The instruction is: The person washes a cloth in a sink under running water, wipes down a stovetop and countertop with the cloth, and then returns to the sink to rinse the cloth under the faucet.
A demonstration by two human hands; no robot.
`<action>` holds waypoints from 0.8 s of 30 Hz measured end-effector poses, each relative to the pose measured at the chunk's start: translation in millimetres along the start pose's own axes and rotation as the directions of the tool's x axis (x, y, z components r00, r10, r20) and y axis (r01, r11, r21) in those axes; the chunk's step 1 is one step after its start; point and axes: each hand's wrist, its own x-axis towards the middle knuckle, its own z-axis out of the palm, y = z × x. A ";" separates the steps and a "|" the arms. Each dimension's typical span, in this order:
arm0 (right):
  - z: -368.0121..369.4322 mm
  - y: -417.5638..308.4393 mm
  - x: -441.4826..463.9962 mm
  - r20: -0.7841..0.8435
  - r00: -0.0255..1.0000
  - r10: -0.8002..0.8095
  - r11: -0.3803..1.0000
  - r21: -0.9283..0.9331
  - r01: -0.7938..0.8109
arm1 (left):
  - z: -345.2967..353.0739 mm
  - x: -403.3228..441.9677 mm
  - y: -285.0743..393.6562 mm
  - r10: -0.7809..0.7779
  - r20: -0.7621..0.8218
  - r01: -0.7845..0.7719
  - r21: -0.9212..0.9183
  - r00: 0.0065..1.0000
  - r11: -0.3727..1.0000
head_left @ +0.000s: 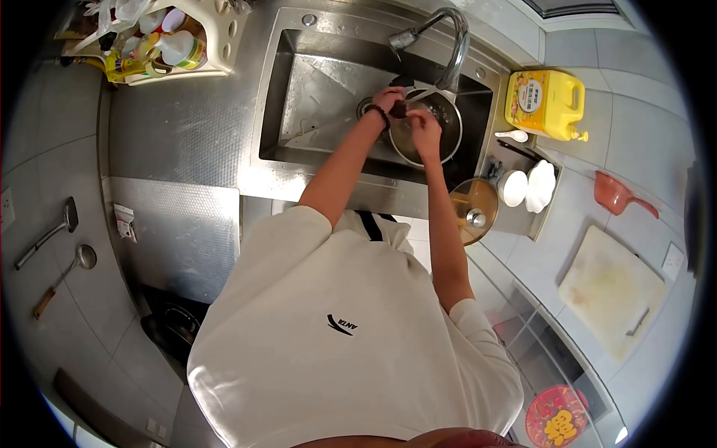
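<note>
In the steel sink (306, 97), a round metal pot (452, 145) with water in it stands under the curved faucet (457, 48). My left hand (388, 99), with a dark beaded bracelet at the wrist, is closed on a small dark brown item (399, 110) over the pot's left side. My right hand (425, 131) is over the pot, its fingers pressed together beside the brown item; whether they grip anything is too small to tell. Another dark item (402, 81) lies just beyond my left hand at the pot's far edge.
A glass lid (476, 211) lies by my right forearm, near a white bowl (512, 187) and a scalloped white dish (541, 186). Further right are a yellow jug (545, 103) and a white spoon (511, 136). A rack of bottles (224, 37) stands at the back left.
</note>
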 end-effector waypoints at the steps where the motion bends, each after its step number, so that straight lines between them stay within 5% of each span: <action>1: 1.0 6.5 -5.1 -0.021 0.972 0.232 0.970 0.074 -0.230 | 5.0 -4.0 -3.5 0.157 -0.053 -0.146 0.167 0.986 0.975; 2: 3.2 12.9 -8.3 -0.022 0.972 0.233 0.970 0.073 -0.231 | 8.2 -7.8 -4.4 0.156 -0.051 -0.145 0.167 0.986 0.975; 4: 6.4 22.8 -10.9 0.101 0.812 0.574 0.712 0.429 -0.556 | 13.2 -9.5 -5.3 0.388 -0.067 -0.281 0.580 0.919 0.765; 5: 8.7 25.8 -12.3 0.100 0.812 0.574 0.712 0.429 -0.556 | 12.4 -9.4 -5.5 0.388 -0.067 -0.281 0.580 0.919 0.765; 7: 13.4 23.6 -13.4 0.195 0.777 0.598 0.632 0.481 -0.607 | 10.5 -11.5 -3.6 0.607 0.020 -0.328 0.855 0.794 0.401; 8: 15.6 18.4 -12.4 0.196 0.779 0.596 0.633 0.482 -0.606 | 10.6 -13.5 -1.7 0.609 0.020 -0.329 0.855 0.793 0.400; 10: 20.9 4.5 -7.8 0.393 0.579 0.714 0.326 0.546 -0.772 | 12.9 -21.4 3.2 0.591 -0.014 -0.111 0.978 0.807 0.176; 11: 22.9 -0.8 -4.2 0.396 0.581 0.711 0.327 0.544 -0.773 | 18.9 -29.7 6.8 0.594 -0.017 -0.110 0.978 0.804 0.177; 13: 27.3 -8.7 4.5 0.649 0.446 0.617 -0.072 0.610 -0.789 | 27.1 -36.6 6.7 0.572 -0.136 0.012 0.976 0.809 0.215; 14: 30.5 -12.0 9.2 0.652 0.444 0.614 -0.071 0.606 -0.792 | 26.4 -36.0 5.3 0.575 -0.141 0.015 0.976 0.806 0.218; 16: 38.8 -16.8 18.7 0.632 0.655 0.415 -0.224 0.768 -0.599 | 21.9 -34.2 1.8 0.528 0.169 -0.184 0.983 0.832 -0.024; 17: 40.3 -13.1 22.0 0.638 0.652 0.410 -0.225 0.763 -0.605 | 26.2 -45.6 3.2 0.533 0.163 -0.178 0.984 0.830 -0.022; 19: 38.7 -2.7 29.0 0.665 0.600 0.445 -0.393 0.747 -0.536 | 36.3 -72.8 3.1 0.746 0.366 -0.417 0.900 0.556 -0.130; 20: 42.5 0.3 31.3 0.671 0.598 0.438 -0.394 0.742 -0.543 | 38.8 -78.6 6.5 0.751 0.361 -0.411 0.902 0.553 -0.131; 22: 52.7 10.4 32.8 0.541 0.731 0.416 -0.144 0.833 -0.534 | 43.1 -89.1 13.8 0.755 0.314 -0.530 0.846 0.575 0.053; 24: 69.5 48.5 33.4 0.652 0.682 0.332 -0.245 0.758 -0.605 | 45.6 -99.9 26.2 0.743 0.190 -0.439 0.885 0.642 0.153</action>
